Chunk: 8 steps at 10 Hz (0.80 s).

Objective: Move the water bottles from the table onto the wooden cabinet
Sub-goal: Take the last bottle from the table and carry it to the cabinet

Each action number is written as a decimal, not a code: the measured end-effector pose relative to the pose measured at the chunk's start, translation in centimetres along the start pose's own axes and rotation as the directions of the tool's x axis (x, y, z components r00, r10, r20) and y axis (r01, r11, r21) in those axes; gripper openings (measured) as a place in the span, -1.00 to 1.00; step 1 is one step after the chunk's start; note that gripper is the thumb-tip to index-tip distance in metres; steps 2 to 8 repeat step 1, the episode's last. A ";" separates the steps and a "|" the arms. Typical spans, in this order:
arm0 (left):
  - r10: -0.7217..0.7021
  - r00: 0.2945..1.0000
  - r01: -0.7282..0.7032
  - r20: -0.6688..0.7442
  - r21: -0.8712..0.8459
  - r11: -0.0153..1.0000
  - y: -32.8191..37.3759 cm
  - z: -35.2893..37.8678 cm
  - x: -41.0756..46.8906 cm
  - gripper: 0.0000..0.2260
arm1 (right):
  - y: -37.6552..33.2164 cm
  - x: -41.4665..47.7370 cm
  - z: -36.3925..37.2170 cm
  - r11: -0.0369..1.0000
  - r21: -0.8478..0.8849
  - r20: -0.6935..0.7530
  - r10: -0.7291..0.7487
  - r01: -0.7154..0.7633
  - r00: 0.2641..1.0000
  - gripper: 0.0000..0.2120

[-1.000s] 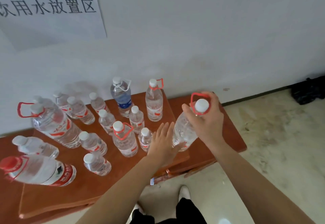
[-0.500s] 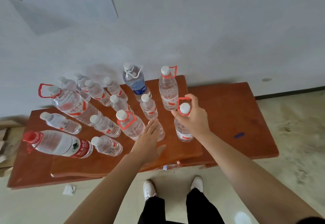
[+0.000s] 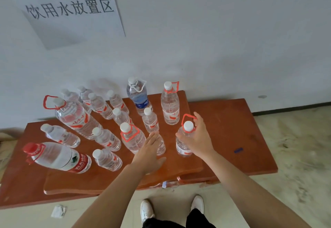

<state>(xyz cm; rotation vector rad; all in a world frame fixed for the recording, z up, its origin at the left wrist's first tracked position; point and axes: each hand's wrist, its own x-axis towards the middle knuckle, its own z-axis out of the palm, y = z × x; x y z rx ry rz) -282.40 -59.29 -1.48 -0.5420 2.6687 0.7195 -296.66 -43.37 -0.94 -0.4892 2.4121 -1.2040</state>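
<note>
My right hand (image 3: 198,136) grips the neck of a clear water bottle (image 3: 183,147) with a white cap and a red carry loop; the bottle stands upright on the reddish wooden cabinet top (image 3: 179,167). My left hand (image 3: 150,149) hovers flat, fingers straight, over a small bottle (image 3: 161,147) and holds nothing. Several more bottles stand on the wood to the left: a large one with a red loop (image 3: 75,118), a red-capped one (image 3: 57,158), a blue-labelled one (image 3: 138,97) and a tall one (image 3: 170,106) at the back.
A lower wooden surface (image 3: 241,138) extends to the right with a small blue scrap (image 3: 238,150) on it. A paper sign (image 3: 71,11) hangs on the white wall. My white shoes (image 3: 146,210) stand on the tiled floor below the cabinet edge.
My right hand has brought the red-loop bottle down from tilted in the air to standing upright on the wood. My left hand stays flat beside it. The camera has tilted up.
</note>
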 end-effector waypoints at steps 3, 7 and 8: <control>0.005 1.000 -0.005 0.010 -0.019 1.000 0.0 -0.6 -0.2 -0.23 | -3.4 -0.7 -1.6 0.987 -0.042 -0.072 -0.159 0.156 0.985 -0.02; 0.005 1.000 -0.005 0.010 -0.019 1.000 0.0 -0.6 -0.2 -0.23 | -3.4 -0.7 -1.6 0.987 -0.042 -0.072 -0.159 0.156 0.985 -0.02; 0.005 1.000 -0.005 0.010 -0.019 1.000 0.0 -0.6 -0.2 -0.23 | -3.4 -0.7 -1.6 0.987 -0.042 -0.072 -0.159 0.156 0.985 -0.02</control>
